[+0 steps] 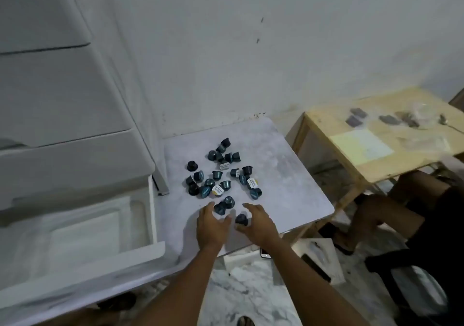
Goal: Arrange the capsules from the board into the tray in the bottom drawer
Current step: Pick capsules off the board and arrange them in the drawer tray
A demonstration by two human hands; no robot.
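Several dark blue capsules [221, 172] lie scattered on a pale marbled board [288, 175]. My left hand [211, 225] hovers over the board's near edge, fingers spread, its fingertips close to two capsules [224, 205]. My right hand [256, 222] reaches beside it, fingers loosely curved around one dark capsule [241, 219] without clearly gripping it. To the left, the bottom drawer [155, 225] of a white cabinet stands pulled out, with a white tray [82, 235] inside that holds no capsules.
The white drawer cabinet [62, 99] fills the left side. A wooden table [376, 149] with papers and small dark items stands at the right. A seated person's legs [401, 212] are at the right. White packaging [321, 258] lies on the floor below the board.
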